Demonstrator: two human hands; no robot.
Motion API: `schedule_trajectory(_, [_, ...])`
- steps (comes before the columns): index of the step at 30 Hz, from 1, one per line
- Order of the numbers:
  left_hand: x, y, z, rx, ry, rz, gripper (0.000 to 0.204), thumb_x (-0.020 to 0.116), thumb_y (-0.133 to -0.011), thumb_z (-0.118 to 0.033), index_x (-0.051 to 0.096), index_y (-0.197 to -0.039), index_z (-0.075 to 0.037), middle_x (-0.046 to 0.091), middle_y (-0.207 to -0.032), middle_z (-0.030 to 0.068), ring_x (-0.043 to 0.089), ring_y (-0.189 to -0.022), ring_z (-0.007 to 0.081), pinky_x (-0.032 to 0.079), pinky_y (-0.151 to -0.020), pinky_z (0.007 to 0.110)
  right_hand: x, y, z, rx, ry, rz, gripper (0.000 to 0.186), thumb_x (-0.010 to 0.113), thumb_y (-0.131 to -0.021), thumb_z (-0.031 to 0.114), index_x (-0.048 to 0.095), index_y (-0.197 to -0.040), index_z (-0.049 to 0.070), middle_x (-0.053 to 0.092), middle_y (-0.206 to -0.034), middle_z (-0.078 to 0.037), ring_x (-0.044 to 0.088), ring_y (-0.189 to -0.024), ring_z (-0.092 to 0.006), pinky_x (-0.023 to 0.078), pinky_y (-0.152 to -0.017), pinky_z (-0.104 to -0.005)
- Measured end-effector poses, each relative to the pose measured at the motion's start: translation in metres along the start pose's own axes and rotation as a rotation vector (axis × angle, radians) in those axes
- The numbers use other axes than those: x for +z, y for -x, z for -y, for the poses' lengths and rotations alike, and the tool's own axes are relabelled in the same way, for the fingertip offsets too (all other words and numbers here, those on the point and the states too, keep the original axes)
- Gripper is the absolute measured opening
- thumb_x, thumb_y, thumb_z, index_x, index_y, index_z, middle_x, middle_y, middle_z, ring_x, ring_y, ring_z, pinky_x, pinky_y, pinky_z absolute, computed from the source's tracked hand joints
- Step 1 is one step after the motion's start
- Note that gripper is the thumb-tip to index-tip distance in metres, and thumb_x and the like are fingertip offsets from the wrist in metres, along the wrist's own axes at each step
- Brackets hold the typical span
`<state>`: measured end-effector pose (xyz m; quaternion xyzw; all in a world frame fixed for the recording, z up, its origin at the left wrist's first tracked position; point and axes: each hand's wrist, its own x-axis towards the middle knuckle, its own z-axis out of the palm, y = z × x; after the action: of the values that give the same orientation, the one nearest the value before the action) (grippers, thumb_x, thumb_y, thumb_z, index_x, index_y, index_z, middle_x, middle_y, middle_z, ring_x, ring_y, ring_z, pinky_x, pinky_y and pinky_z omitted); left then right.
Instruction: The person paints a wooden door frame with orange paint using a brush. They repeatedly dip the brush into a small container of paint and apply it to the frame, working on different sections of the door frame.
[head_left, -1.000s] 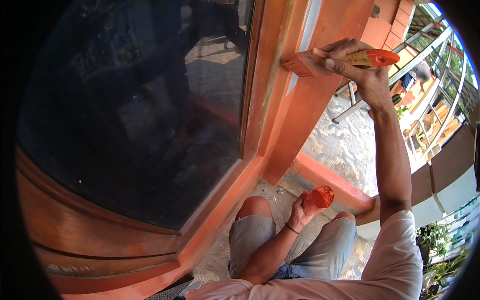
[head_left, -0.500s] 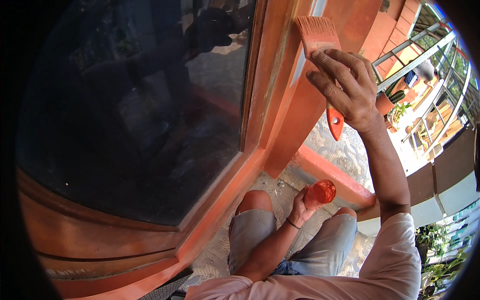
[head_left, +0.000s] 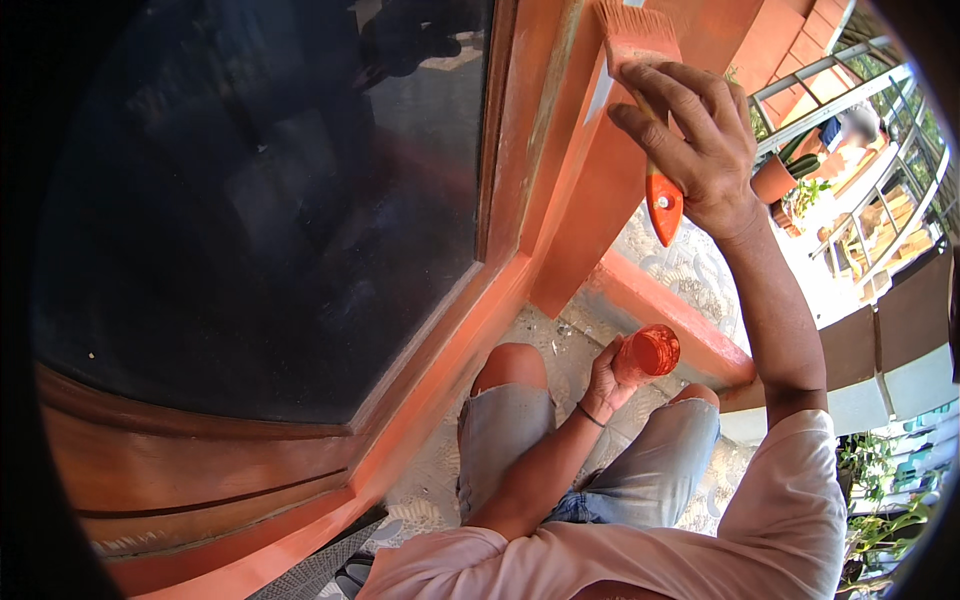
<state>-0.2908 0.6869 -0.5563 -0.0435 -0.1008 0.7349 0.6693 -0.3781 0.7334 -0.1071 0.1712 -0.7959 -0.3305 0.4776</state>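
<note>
My right hand (head_left: 700,140) is raised at the upper right, its fingers wrapped round a wide paintbrush (head_left: 642,38). The brush's bristles are coated in orange-red paint and point up, lying against or just in front of the orange frame (head_left: 565,150); I cannot tell whether they touch it. Its orange handle end hangs below my palm. Lower down, above my knees, my left hand (head_left: 606,385) grips a small cup (head_left: 655,350) smeared with orange-red paint, its open mouth tilted toward the right. Paint shows inside the cup.
A large dark glass pane (head_left: 260,220) in a brown wooden frame fills the left. A low orange curb (head_left: 680,310) crosses the patterned tile floor (head_left: 425,510). Beyond at right are a metal ladder-like frame (head_left: 835,105), a potted cactus (head_left: 773,182) and a person.
The view has tilted, so the pane, cup and both hands sit higher in the picture. Against the frame, the brush has barely shifted. Both hands keep their holds.
</note>
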Motion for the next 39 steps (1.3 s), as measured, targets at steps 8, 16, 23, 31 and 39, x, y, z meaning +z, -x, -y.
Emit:
schedule_trajectory(8, [0.044, 0.011, 0.013, 0.037, -0.041, 0.011, 0.059, 0.063, -0.106, -0.045, 0.053, -0.152, -0.01, 0.062, -0.148, 0.0117, 0.061, -0.135, 0.0309, 0.053, -0.109, 0.057, -0.018, 0.108, 0.108, 0.348, -0.65, 0.34, 0.025, 0.08, -0.072, 0.008, 0.073, -0.096, 0.007, 0.073, -0.117, -0.008, 0.07, -0.105, -0.0253, 0.058, -0.083, -0.0379])
schedule_trajectory(16, [0.022, 0.009, 0.013, 0.051, -0.069, 0.017, 0.064, 0.062, -0.105, -0.048, 0.052, -0.152, -0.006, 0.062, -0.146, 0.0127, 0.061, -0.135, 0.0296, 0.051, -0.111, 0.053, -0.026, 0.13, 0.161, 1.195, -0.924, 0.132, 0.017, 0.086, -0.084, 0.001, 0.077, -0.098, 0.002, 0.076, -0.103, -0.011, 0.074, -0.094, -0.023, 0.06, -0.081, -0.0353])
schedule_trajectory(23, [0.046, 0.015, 0.029, 0.217, -0.052, -0.044, 0.051, 0.064, -0.105, -0.041, 0.058, -0.144, -0.01, 0.066, -0.14, 0.0096, 0.063, -0.129, 0.0228, 0.055, -0.106, 0.043, 0.001, 0.159, 0.195, 0.948, -0.825, 0.216, 0.02, 0.086, -0.081, -0.003, 0.078, -0.097, 0.007, 0.077, -0.106, -0.008, 0.076, -0.094, -0.023, 0.062, -0.079, -0.0335])
schedule_trajectory(31, [0.004, 0.024, 0.033, 0.116, -0.048, -0.061, 0.049, 0.064, -0.105, -0.04, 0.059, -0.143, -0.009, 0.067, -0.139, 0.0095, 0.064, -0.128, 0.0225, 0.055, -0.106, 0.043, 0.023, 0.166, 0.212, 0.932, -0.8, 0.176, 0.023, 0.085, -0.08, -0.005, 0.077, -0.098, 0.007, 0.076, -0.106, -0.008, 0.075, -0.095, -0.0246, 0.062, -0.079, -0.0353])
schedule_trajectory(39, [-0.007, 0.017, 0.035, 0.084, -0.028, -0.048, 0.048, 0.064, -0.105, -0.04, 0.06, -0.141, -0.009, 0.067, -0.137, 0.0093, 0.064, -0.127, 0.0222, 0.055, -0.105, 0.043, 0.046, 0.171, 0.214, 0.825, -0.81, 0.183, 0.027, 0.083, -0.078, -0.001, 0.078, -0.103, 0.009, 0.076, -0.11, -0.005, 0.072, -0.096, -0.0246, 0.061, -0.079, -0.0366])
